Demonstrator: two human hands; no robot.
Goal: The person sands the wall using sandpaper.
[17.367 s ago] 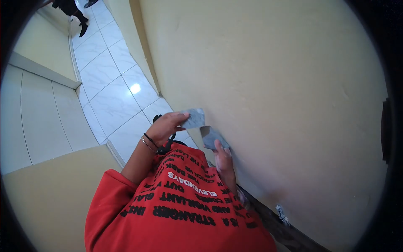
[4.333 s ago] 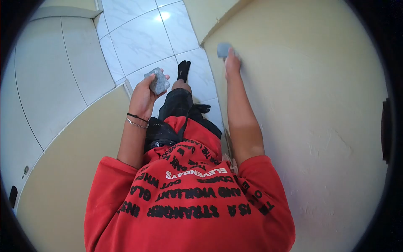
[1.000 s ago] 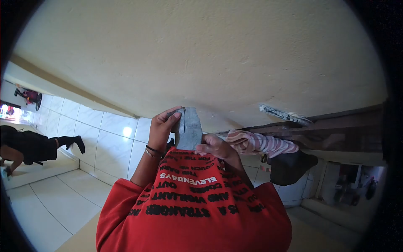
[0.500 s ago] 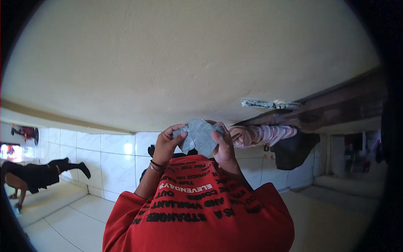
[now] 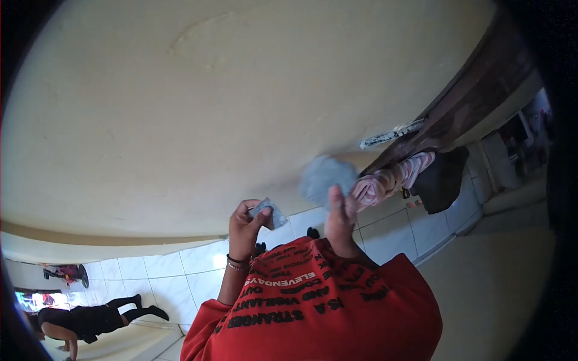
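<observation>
The small grey piece (image 5: 276, 218) is near the middle of the frame, a little below centre; its long axis runs slantwise, from upper left to lower right, with one corner pointing up and another to the right. The left hand (image 5: 245, 227) pinches it at its left part, thumb on top, while the left forearm (image 5: 230, 289) rises from the lower edge, leaning right, with bracelets (image 5: 235, 263) at the wrist. The larger grey piece (image 5: 324, 176) is higher and more to the right, blurred, so its long axis I cannot tell. The right hand (image 5: 341, 222) has its grip on the lower edge, thumb upward; whether this piece touches the wall (image 5: 180, 120), I cannot tell.
</observation>
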